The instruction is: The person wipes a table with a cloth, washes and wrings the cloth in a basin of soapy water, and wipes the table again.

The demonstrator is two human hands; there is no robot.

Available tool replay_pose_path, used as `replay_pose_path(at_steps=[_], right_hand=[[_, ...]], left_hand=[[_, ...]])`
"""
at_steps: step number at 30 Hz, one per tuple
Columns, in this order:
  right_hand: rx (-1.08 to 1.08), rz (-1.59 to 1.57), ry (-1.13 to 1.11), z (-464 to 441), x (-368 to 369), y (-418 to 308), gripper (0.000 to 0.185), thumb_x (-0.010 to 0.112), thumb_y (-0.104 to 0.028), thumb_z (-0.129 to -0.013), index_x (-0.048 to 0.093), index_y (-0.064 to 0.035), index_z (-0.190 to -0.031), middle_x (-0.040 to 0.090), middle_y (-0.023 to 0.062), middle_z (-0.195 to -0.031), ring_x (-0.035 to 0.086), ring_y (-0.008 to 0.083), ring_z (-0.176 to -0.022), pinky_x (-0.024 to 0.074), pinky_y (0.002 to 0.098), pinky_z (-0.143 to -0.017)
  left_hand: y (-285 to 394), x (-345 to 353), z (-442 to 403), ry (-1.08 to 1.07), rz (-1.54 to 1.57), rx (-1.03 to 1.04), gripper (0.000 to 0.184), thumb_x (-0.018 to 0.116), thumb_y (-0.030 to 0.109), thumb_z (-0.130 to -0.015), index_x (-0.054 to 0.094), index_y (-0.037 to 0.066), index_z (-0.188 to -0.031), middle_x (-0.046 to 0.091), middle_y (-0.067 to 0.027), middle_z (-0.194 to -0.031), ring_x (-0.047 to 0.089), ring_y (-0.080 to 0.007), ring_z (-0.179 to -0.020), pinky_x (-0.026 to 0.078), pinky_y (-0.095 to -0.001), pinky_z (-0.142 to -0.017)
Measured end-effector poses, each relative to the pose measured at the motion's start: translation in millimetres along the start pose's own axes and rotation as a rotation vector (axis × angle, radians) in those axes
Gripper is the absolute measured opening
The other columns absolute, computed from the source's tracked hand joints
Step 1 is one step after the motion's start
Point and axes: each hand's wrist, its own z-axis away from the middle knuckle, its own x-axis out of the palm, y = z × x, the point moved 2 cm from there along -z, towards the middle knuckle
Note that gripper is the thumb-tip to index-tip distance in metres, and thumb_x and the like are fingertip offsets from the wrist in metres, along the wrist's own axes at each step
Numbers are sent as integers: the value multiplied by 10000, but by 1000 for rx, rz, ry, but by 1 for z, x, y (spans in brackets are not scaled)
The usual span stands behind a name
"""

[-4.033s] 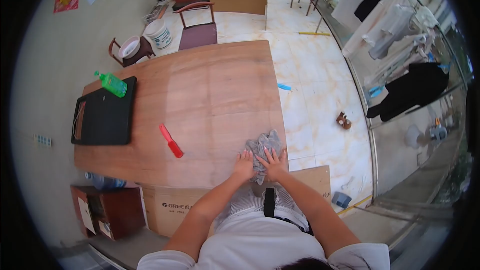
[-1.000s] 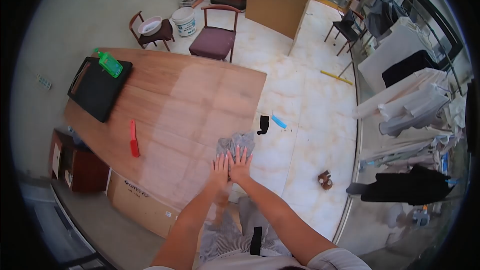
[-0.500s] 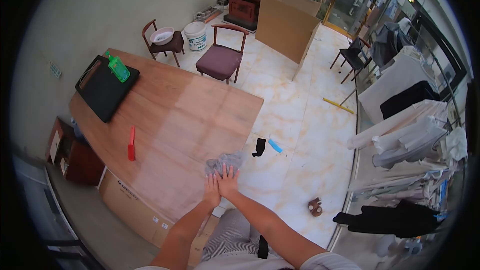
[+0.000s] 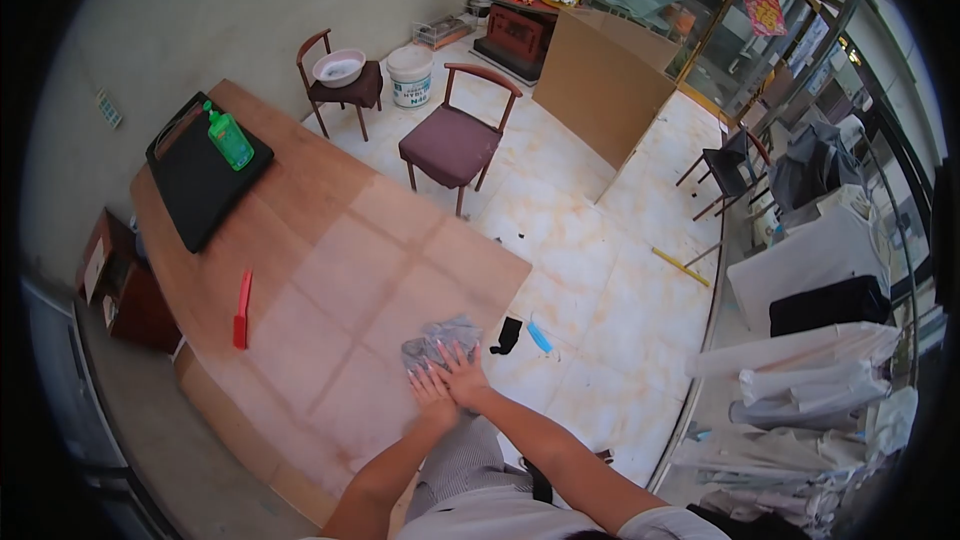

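A crumpled grey cloth (image 4: pixel 449 333) lies at the near right edge of the wooden table (image 4: pixel 225 225). My right hand (image 4: pixel 466 381) rests flat on it with the fingers stretched out. Close beside it, my left hand (image 4: pixel 432 400) also has straight fingers, their tips at the cloth's near left edge. Pale reflections with a grid of darker lines cover the near part of the tabletop. Farther left on the table lies a red brush (image 4: pixel 242 312). A green pump bottle (image 4: pixel 231 143) lies on a flat black board-like object (image 4: pixel 207 195) at the far left.
Past the table stand a chair with a purple seat (image 4: pixel 450 143), a white bucket (image 4: pixel 411 77) and a chair bearing a basin (image 4: pixel 339 67). A large cardboard sheet (image 4: pixel 600 90) stands behind. A black scrap (image 4: pixel 508 335) and a blue strip (image 4: pixel 540 337) lie on the floor. Clothes (image 4: pixel 815 350) hang right.
The camera view has shifted. Both hands and the cloth appear slightly lower in view, still together at the table's near right edge. The left hand's fingers now point more to the left.
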Motion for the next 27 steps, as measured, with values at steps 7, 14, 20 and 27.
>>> replay_pose_path(at_steps=[7, 14, 20, 27], right_hand=[[184, 19, -47, -33, -41, 149, 807, 566, -457, -849, 149, -315, -1524, -15, 93, -1606, 24, 372, -1464, 32, 656, -1108], [26, 16, -26, -44, -50, 201, 856, 576, -537, -831, 131, -302, -1523, -28, 142, -1595, 14, 417, -1451, 60, 703, -1076], [-203, 68, -45, -73, -62, 232, 886, 555, -633, -799, 167, -292, -1520, -25, 196, -1580, -1, 474, -1430, 38, 725, -1055], [-501, 172, -99, -127, -97, 251, 912, 525, -681, -784, 173, -274, -1520, -1, 239, -1566, 10, 522, -1409, 35, 754, -1024]], left_hand=[[108, -16, -131, -219, 85, 133, 1040, 643, 393, -804, -5, -51, -1487, -57, -321, -1531, -109, -538, -1393, -25, -637, -1102], [138, -28, -159, -275, 33, 99, 1119, 723, 422, -742, 23, 1, -1507, -48, -309, -1535, -80, -536, -1396, -15, -629, -1111], [140, 1, -172, 76, 94, 53, 1091, 741, 419, -715, 110, 4, -1503, 51, -291, -1535, 19, -527, -1400, 16, -634, -1116], [158, -2, -199, 237, 103, -195, 1036, 715, 423, -723, 168, -4, -1492, 132, -289, -1521, 74, -519, -1399, 68, -618, -1123]])
